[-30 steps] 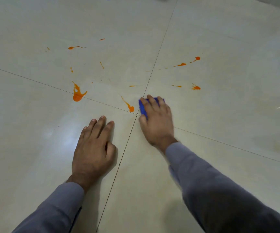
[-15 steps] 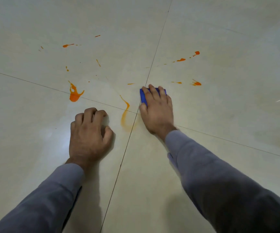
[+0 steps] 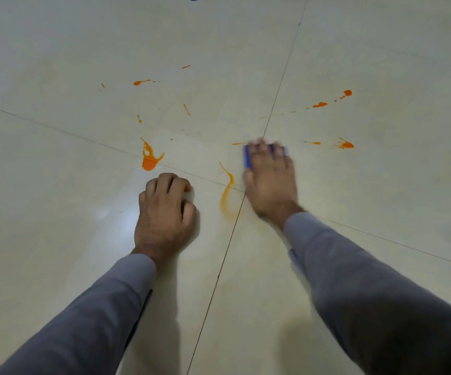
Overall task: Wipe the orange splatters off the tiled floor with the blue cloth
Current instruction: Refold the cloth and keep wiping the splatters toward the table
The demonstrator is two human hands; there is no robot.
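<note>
On the left of the tiled floor [image 3: 56, 239], a large orange splatter [image 3: 148, 158] lies on the grout line. Just near of it our left hand [image 3: 164, 212] rests on the floor, fingers curled under, clenched on nothing. A smeared orange streak [image 3: 227, 196] runs between our hands. Our right hand [image 3: 270, 182], blurred, presses the blue cloth [image 3: 247, 158] flat with straight fingers. Smaller orange spots [image 3: 345, 144] lie further right.
</note>
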